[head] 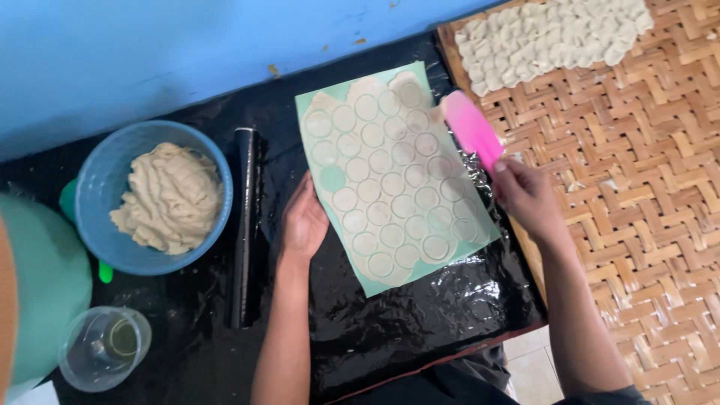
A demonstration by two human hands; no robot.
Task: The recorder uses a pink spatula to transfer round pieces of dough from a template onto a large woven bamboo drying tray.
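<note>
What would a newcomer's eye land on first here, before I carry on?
Probably the rolled dough sheet at centre, cut into rows of circles on a green mat, with the left hand resting at its edge. Next, the bright pink scraper in the right hand, and the blue bowl of filling at left.

One blue bowl (pixel 97 184), one clear cup (pixel 103 349), one rolling pin (pixel 244 225), one pink scraper (pixel 471 127), two hands

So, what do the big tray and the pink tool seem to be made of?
The tray looks like woven bamboo or rattan strips: flat tan bands cross in a basket weave, matte. The pink tool in the right hand seems plastic or silicone: a smooth, even, slightly glossy blade.
</note>
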